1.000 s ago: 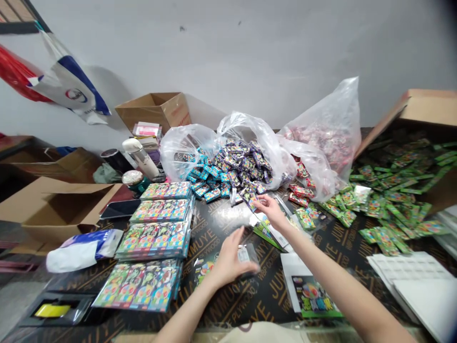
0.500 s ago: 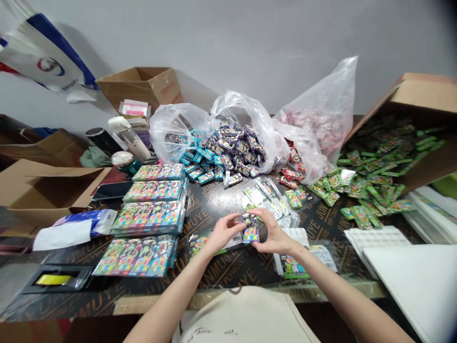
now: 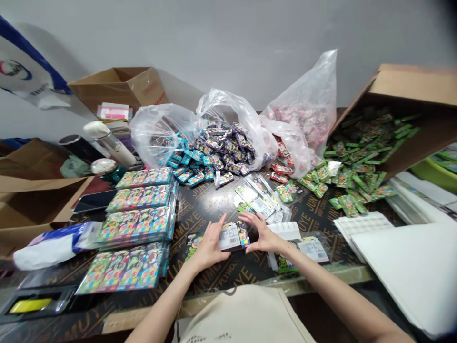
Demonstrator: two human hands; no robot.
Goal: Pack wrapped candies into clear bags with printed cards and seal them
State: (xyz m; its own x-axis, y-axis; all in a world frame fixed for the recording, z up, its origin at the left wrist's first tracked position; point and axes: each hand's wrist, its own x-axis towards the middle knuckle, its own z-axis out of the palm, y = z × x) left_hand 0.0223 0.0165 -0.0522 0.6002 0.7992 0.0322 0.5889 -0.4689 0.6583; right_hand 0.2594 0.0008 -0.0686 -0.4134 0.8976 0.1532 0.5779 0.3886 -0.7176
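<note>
Both hands hold one small packet (image 3: 233,236) between them just above the dark table (image 3: 214,209): the left hand (image 3: 209,245) grips its left edge, the right hand (image 3: 262,236) its right edge. Beyond the grip lie white-backed packets (image 3: 257,197); to its left, stacked colourful cards (image 3: 137,224); farther beyond, a clear bag (image 3: 228,114) spilling purple packets (image 3: 221,150)

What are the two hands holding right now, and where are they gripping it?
Both hands hold one small packet just above the table. The left hand grips its left edge, the right hand its right edge.
</note>
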